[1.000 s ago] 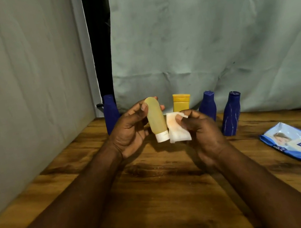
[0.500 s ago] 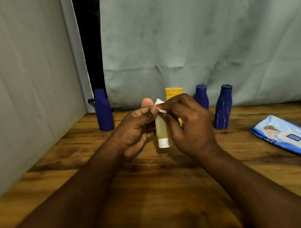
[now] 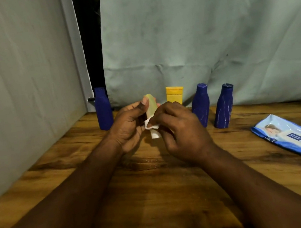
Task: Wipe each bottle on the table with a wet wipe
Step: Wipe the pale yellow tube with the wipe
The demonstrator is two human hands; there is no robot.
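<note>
My left hand [image 3: 129, 126] grips a small pale yellow tube with a white cap [image 3: 151, 109], cap end down, above the table. My right hand [image 3: 180, 130] pinches a white wet wipe [image 3: 150, 124] and presses it against the lower half of the tube. Most of the wipe is hidden under my fingers. Behind stand three dark blue bottles: one at the left [image 3: 103, 109] and two at the right [image 3: 201, 104], [image 3: 223, 106]. A yellow bottle [image 3: 174, 94] stands behind my hands.
A blue pack of wet wipes [image 3: 297, 140] lies flat at the right on the wooden table [image 3: 158, 192]. A grey cloth backdrop [image 3: 212, 34] hangs behind the bottles and a wall panel [image 3: 17, 86] closes off the left side.
My right hand brought the wipe onto the tube and has slid it from the top down to the lower half. My left hand keeps holding the tube.
</note>
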